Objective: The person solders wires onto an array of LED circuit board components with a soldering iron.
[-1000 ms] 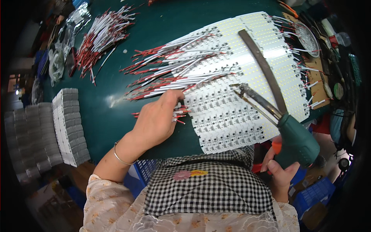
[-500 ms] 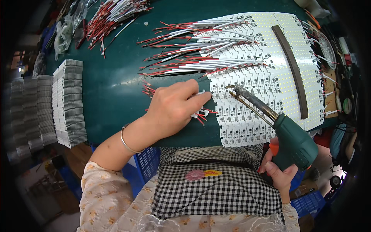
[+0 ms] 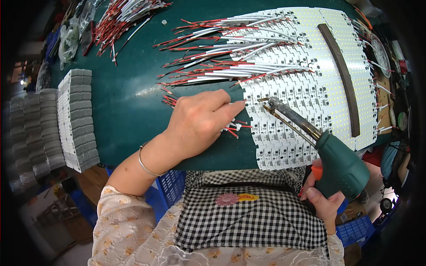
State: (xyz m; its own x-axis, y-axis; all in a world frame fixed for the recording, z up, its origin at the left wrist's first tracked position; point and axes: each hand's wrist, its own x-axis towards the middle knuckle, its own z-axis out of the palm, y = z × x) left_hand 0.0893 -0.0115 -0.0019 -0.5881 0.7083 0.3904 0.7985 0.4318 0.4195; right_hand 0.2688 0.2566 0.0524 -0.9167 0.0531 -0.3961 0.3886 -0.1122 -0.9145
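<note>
My left hand point(image 3: 197, 119) is closed over a small bunch of short red and white wires point(image 3: 169, 100), whose ends stick out on both sides of it. Its thumb and forefinger are pinched at the left edge of a panel of white LED circuit boards point(image 3: 288, 128). With my right hand point(image 3: 323, 204) I grip a green soldering gun point(image 3: 342, 165) by its handle, near an orange trigger. The gun's dark metal tip point(image 3: 265, 102) points left over the boards, just right of my left fingertips. Whether it touches a board I cannot tell.
Rows of wires point(image 3: 248, 65) lie across the boards' upper left part. A dark bar point(image 3: 341, 75) rests on the boards. More wires point(image 3: 120, 22) are heaped at the far left of the green table point(image 3: 126, 115). Stacked boards point(image 3: 79, 119) stand at the left edge.
The view has shifted slightly, with the boards appearing a little farther right. My left fingertips sit slightly closer to the soldering tip. Both grips are unchanged.
</note>
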